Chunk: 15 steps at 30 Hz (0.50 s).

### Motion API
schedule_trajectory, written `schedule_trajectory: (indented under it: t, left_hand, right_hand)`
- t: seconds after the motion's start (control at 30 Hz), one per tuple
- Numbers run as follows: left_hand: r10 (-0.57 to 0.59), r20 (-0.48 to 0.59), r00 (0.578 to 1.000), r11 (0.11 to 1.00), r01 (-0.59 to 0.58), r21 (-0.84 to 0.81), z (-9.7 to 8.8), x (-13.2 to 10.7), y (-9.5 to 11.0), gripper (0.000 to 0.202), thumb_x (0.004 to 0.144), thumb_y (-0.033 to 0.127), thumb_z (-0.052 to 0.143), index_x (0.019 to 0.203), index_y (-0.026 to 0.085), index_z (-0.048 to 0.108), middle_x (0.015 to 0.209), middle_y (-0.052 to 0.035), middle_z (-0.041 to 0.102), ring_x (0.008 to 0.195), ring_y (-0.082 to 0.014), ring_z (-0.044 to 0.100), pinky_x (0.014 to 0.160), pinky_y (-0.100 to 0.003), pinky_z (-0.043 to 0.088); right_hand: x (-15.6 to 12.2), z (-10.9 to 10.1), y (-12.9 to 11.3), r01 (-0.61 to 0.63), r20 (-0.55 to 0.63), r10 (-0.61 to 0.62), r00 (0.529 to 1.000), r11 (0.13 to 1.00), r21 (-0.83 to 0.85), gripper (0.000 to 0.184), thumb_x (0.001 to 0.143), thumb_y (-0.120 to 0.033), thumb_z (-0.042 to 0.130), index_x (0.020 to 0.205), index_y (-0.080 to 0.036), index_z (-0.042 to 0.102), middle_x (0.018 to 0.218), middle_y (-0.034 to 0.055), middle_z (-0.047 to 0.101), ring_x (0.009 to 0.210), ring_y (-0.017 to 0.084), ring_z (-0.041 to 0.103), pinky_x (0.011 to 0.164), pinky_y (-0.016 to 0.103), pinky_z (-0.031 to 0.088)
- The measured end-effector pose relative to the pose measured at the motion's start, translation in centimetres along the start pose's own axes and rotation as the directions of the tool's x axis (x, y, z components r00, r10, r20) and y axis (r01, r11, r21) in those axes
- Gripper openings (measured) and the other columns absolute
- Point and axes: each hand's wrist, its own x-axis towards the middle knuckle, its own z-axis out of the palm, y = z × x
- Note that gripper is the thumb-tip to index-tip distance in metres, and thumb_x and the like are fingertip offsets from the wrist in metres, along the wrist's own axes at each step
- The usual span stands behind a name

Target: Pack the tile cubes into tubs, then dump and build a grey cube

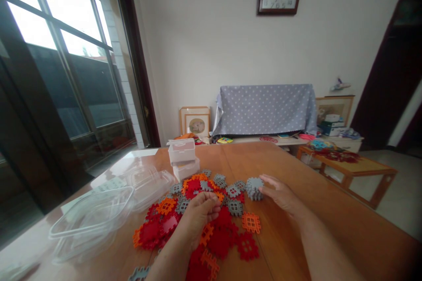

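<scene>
My left hand point(203, 208) is closed above a spread pile of flat interlocking plastic pieces, its thumb and fingers pressed together. Whatever may be between those fingers is hidden. Red pieces point(224, 228), orange pieces point(251, 222) and grey pieces point(235, 207) overlap under and around it. At the pile's right edge stands a stack of grey interlocking pieces point(254, 189). My right hand point(280, 194) is at the right side of this stack, open, thumb and fingers apart. Its fingertips are at the stack's edge; whether they touch it I cannot tell.
Clear plastic containers point(92, 215) and lids point(148, 186) lie on the left of the wooden table point(286, 246). Two small white boxes point(182, 151) are stacked behind the pile. A low side table point(349, 160) stands to the right, and a spotted cloth point(267, 109) hangs by the wall.
</scene>
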Motion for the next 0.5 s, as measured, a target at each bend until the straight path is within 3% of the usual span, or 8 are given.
schedule_trajectory:
  t: [0.3, 0.4, 0.5]
  left_hand:
    - [0.001, -0.008, 1.0, 1.0, -0.001, 0.005, -0.1, 0.2, 0.0, 0.033, 0.078, 0.042, 0.076, 0.096, 0.019, 0.062, 0.096, -0.0054, 0.071, 0.086, -0.0164, 0.066, 0.08, -0.028, 0.05]
    - [0.002, -0.014, 1.0, 1.0, -0.002, -0.004, 0.0, 0.0, 0.3, 0.032, 0.077, 0.041, 0.077, 0.094, 0.019, 0.061, 0.094, -0.0047, 0.071, 0.085, -0.0161, 0.066, 0.08, -0.028, 0.05]
    - [0.03, -0.041, 0.999, 0.999, -0.031, -0.009, -0.1, -0.2, 0.7, 0.033, 0.076, 0.041, 0.077, 0.093, 0.019, 0.06, 0.092, -0.0044, 0.07, 0.084, -0.0162, 0.065, 0.081, -0.029, 0.05]
  right_hand:
    - [-0.3, 0.2, -1.0, -0.007, -0.014, 0.007, 1.0, 1.0, 0.011, 0.06, 0.079, -0.047, 0.074, 0.132, -0.019, 0.069, 0.151, 0.0136, 0.055, 0.143, 0.032, 0.047, 0.123, 0.05, 0.031]
    - [-0.3, 0.0, -1.6, -0.004, -0.091, 0.004, 0.996, 1.0, -0.002, 0.058, 0.081, -0.046, 0.071, 0.133, -0.02, 0.067, 0.146, 0.0127, 0.061, 0.138, 0.032, 0.053, 0.119, 0.05, 0.036]
    - [-0.5, 0.4, -3.0, 0.055, -0.239, -0.059, 0.969, 0.998, -0.024, 0.049, 0.086, -0.047, 0.064, 0.126, -0.02, 0.069, 0.133, 0.0121, 0.07, 0.125, 0.03, 0.063, 0.111, 0.047, 0.045]
